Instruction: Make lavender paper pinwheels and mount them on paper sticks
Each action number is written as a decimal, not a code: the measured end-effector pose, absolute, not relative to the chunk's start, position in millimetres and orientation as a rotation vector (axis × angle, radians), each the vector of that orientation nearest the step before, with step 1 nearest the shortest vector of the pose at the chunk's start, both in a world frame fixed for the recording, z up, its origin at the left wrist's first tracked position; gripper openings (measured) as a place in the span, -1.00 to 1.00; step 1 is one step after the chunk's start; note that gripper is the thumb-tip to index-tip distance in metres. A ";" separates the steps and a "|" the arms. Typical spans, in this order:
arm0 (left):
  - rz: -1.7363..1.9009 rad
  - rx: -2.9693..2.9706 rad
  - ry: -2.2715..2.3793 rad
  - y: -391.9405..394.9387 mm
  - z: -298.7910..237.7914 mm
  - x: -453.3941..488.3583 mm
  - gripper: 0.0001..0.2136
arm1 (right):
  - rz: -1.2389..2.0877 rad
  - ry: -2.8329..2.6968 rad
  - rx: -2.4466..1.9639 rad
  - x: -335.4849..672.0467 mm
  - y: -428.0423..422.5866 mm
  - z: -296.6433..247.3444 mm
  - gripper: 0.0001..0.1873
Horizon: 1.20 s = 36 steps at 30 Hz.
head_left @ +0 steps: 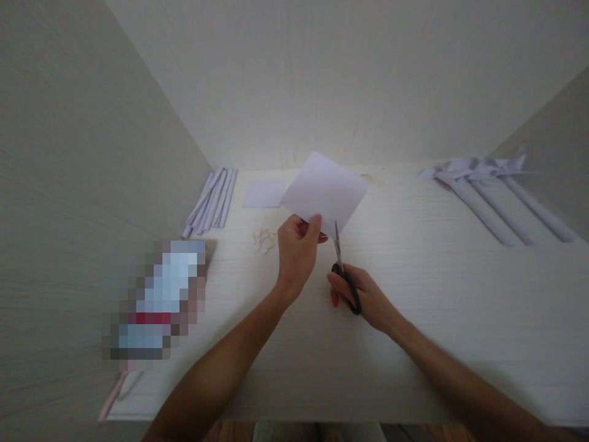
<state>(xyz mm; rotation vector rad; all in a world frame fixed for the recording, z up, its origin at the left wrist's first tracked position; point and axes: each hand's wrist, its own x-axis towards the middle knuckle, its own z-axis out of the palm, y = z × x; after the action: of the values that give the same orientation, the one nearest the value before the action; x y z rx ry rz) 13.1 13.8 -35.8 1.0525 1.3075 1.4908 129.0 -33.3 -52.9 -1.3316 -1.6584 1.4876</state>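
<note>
A square white sheet of paper (326, 187) is held up above the table, one corner pointing toward me. My left hand (299, 248) pinches it near its lower edge, thumb on top and fingers beneath. In my right hand (363, 294) is a pair of scissors (346, 283) with black handles, pointing away from me. The metal blades reach the paper's near corner, and one blade lies over the sheet. Whether the blades have cut into it I cannot tell.
Several rolled paper tubes (214, 199) lie at the back left, beside a flat paper sheet (264, 193). Small beige scraps (264, 239) are left of my left hand. Back right lie tubes joined to folded paper pieces (473, 167). A blurred-out object (161, 294) stands by the left wall.
</note>
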 end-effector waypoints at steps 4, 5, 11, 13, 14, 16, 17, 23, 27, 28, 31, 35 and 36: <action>1.503 1.044 1.328 12.9 -36.3 14.3 -0.77 | 1.477 -1.655 -1.341 128.5 -33.7 -52.9 -0.65; 1.507 1.039 1.331 12.8 -36.5 14.5 -0.77 | 1.471 -1.657 -1.349 128.3 -33.6 -52.9 -0.65; 1.519 0.999 1.334 13.1 -38.0 15.1 -0.77 | 1.440 -1.685 -1.369 128.1 -32.5 -55.1 -0.65; 1.525 0.992 1.326 13.5 -38.4 14.9 -0.77 | 1.443 -1.685 -1.372 128.5 -32.6 -55.9 -0.65; 1.529 0.990 1.320 13.7 -38.5 14.9 -0.78 | 1.445 -1.685 -1.371 128.7 -32.8 -56.1 -0.65; 1.533 0.983 1.308 13.8 -38.1 15.0 -0.78 | 1.444 -1.682 -1.374 129.0 -33.2 -56.1 -0.65; 1.533 0.976 1.301 13.7 -37.7 15.2 -0.78 | 1.446 -1.680 -1.375 129.1 -33.3 -56.1 -0.65; 1.513 0.929 1.305 12.6 -34.9 15.8 -0.78 | 1.453 -1.665 -1.383 128.5 -33.3 -56.7 -0.66; 1.507 0.936 1.304 12.1 -35.2 15.9 -0.78 | 1.449 -1.660 -1.377 128.1 -33.2 -57.0 -0.65; 1.511 0.939 1.306 12.0 -35.5 16.0 -0.78 | 1.450 -1.659 -1.380 128.1 -33.2 -56.9 -0.65; 1.526 0.947 1.329 11.6 -36.4 16.4 -0.78 | 1.449 -1.659 -1.387 128.2 -33.3 -56.5 -0.66; 1.526 0.949 1.338 11.6 -36.9 16.4 -0.77 | 1.432 -1.673 -1.386 128.2 -33.1 -56.7 -0.65; 1.525 0.948 1.334 11.7 -36.9 16.2 -0.76 | 1.432 -1.673 -1.389 128.3 -33.0 -57.0 -0.65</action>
<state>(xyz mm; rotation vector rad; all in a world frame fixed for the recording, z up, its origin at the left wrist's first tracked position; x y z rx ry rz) 16.2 11.7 -36.9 0.9476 1.3337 1.5250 128.3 -33.0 -57.0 -1.3891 -1.6732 1.4323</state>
